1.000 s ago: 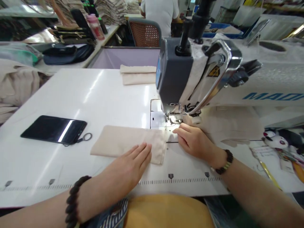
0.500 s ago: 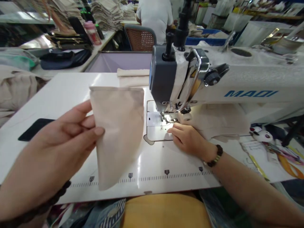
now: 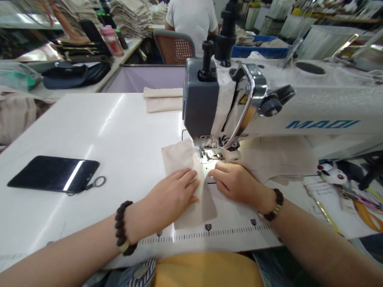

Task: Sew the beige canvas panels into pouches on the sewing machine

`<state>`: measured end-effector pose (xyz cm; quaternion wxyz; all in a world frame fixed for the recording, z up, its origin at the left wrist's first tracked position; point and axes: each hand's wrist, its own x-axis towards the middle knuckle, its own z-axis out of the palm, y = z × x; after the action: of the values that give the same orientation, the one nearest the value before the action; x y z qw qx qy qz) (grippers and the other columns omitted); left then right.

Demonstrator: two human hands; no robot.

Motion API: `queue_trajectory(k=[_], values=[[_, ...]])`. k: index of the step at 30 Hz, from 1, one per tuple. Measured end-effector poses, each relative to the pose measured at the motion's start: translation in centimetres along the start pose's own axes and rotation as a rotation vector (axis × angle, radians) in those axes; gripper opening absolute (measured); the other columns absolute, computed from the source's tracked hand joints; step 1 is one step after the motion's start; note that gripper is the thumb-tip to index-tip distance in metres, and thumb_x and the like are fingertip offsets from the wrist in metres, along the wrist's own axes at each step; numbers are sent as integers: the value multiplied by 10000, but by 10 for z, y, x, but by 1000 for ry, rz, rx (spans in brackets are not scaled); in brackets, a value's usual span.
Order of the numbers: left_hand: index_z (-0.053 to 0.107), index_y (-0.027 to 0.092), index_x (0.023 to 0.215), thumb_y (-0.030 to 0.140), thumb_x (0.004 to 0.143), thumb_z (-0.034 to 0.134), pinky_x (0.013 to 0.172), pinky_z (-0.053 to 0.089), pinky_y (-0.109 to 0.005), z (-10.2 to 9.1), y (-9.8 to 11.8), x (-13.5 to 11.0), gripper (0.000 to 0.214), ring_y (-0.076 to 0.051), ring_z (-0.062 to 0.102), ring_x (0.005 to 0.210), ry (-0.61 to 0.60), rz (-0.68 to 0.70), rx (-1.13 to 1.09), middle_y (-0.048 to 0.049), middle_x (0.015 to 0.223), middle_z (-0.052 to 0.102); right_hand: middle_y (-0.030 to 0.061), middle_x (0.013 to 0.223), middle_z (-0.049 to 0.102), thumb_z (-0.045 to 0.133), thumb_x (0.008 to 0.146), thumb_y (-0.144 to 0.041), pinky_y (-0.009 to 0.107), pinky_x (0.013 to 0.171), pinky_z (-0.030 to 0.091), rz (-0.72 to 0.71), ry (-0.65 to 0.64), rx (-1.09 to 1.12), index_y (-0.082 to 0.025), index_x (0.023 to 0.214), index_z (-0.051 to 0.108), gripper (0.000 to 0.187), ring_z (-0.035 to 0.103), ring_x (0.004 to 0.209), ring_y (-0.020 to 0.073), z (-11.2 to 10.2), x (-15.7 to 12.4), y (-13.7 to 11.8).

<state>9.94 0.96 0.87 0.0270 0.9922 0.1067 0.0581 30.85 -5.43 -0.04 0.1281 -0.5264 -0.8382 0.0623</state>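
Observation:
A beige fabric piece point(image 3: 179, 157) lies on the white table, its right edge close beside the sewing machine's presser foot point(image 3: 211, 154). My left hand point(image 3: 170, 197) rests on top of this cloth, open, fingers laid flat with the thumb apart. Just in front of the presser foot, my right hand point(image 3: 241, 183) is closed, thumb and index finger together. Whatever may be between those fingertips is too small to make out. The grey and white sewing machine point(image 3: 200, 99) stands over the cloth. More beige fabric point(image 3: 277, 157) lies under its arm.
A black phone point(image 3: 54, 173) with a ring lies at the left. Folded beige cloth point(image 3: 164, 99) sits behind the machine head. At the right are a small plush toy point(image 3: 332, 173) and orange-handled scissors point(image 3: 366, 215). A person in a white shirt point(image 3: 191, 24) sits ahead.
My left hand has brought the raised fabric piece right and down onto the table beside the presser foot, and its fingers have gone from pinching to lying flat. My right hand has barely moved.

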Motion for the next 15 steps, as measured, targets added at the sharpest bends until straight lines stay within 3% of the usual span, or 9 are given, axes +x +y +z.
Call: queue_trajectory(k=[4,9,15], values=[[553,43,1080,324,888,507,990,407,-435,6,-19,25,343,-291,500,1135,-39,4,10,-189,1166,551,37,722,539,398,842,-113,284,601,319,-27,13,-21,-142,837,613,217,458,650,160,0,0,-1],[552,76,1055,264,890,510,950,424,-436,3,-41,38,254,-282,487,1140,-66,-42,-19,-158,1132,571,31,701,545,410,861,-122,288,583,302,-39,24,-64,-143,899,622,216,456,630,160,3,1,-1],[545,85,1028,245,876,536,914,431,-421,7,-46,41,221,-287,495,1107,45,-40,-34,-142,1071,581,43,703,548,399,849,-90,290,590,315,-9,43,-97,-126,906,604,216,466,637,167,8,3,-2]])
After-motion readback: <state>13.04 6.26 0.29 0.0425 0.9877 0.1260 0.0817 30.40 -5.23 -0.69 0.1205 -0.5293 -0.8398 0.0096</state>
